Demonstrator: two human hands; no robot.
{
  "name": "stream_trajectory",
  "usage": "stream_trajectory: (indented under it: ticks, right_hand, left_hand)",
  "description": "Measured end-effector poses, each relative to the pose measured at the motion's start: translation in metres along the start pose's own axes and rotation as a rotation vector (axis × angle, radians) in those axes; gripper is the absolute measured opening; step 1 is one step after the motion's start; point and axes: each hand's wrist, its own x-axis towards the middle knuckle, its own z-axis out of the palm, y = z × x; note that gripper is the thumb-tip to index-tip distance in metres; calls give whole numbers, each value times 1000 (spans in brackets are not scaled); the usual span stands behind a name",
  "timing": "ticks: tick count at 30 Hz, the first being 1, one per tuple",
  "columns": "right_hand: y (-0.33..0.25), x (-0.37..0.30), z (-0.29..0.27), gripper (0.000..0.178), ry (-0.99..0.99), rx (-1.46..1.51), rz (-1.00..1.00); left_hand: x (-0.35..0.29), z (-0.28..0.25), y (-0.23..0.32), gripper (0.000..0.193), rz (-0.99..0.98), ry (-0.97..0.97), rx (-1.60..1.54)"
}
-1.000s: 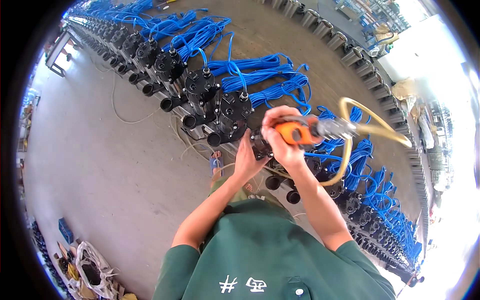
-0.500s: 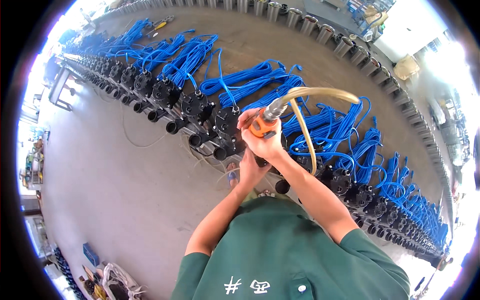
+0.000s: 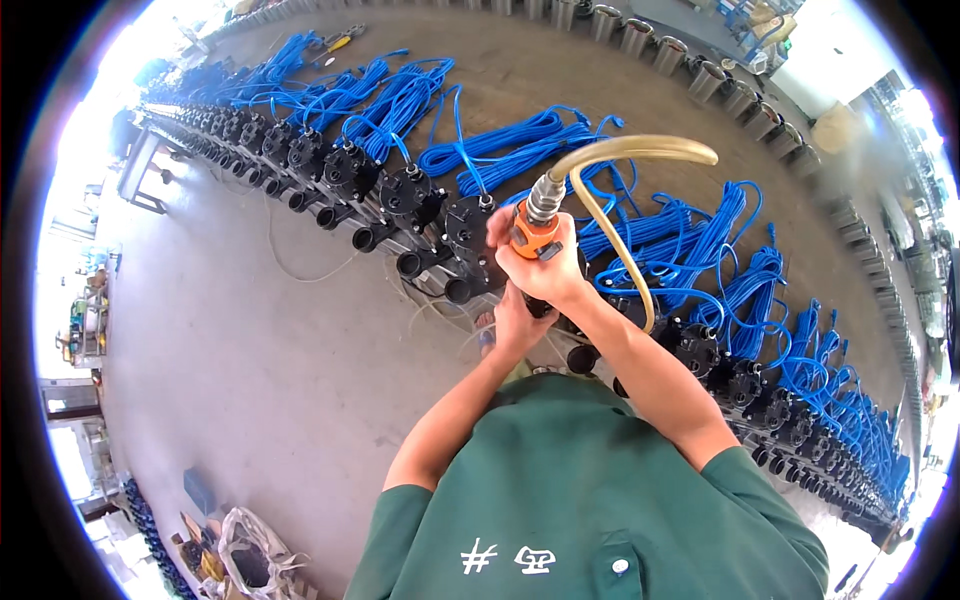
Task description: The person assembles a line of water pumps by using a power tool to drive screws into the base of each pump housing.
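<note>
My right hand (image 3: 550,268) is wrapped round an orange air screwdriver (image 3: 533,235), held upright over the row of black pumps. A metal coupling (image 3: 544,200) on its top joins a clear yellowish air hose (image 3: 640,150), which arches to the right and loops back down. Just below, my left hand (image 3: 520,322) is closed against a dark part (image 3: 538,306) under the tool; what exactly it grips is mostly hidden. Next to the hands on the left stands a black pump (image 3: 470,230) with a blue cable rising from its top. The tool's tip is out of sight behind my hands.
Pumps with black round outlets (image 3: 408,264) run diagonally from far left to near right. Coiled blue cables (image 3: 500,150) lie behind them. Metal cylinders (image 3: 636,38) line the far side. Yellow-handled pliers (image 3: 341,43) lie far left; a plastic bag (image 3: 250,550) sits lower left.
The view has shifted, so the pumps and floor appear slightly farther right. Both hands keep their hold, and the tool with its hose stands a little more upright.
</note>
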Motion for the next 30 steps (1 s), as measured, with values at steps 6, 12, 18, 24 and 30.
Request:
stream_trajectory:
  ticks: [6,12,18,24,30]
  right_hand:
    - [-64,-9,-32,28,245,271,68]
    - [-47,-23,-75,22,506,-34,-40]
    - [-15,-25,-79,18,454,-166,-44]
    - [-13,-27,-79,18,440,-128,-89]
    - [-40,-61,-58,20,370,61,160]
  left_hand:
    - [-1,-5,15,97,-110,15,4]
    - [-4,-3,12,88,-53,75,14]
    - [-2,2,12,74,-15,99,35]
    - [0,1,13,72,7,82,43]
    - [-3,0,-7,87,-5,51,50]
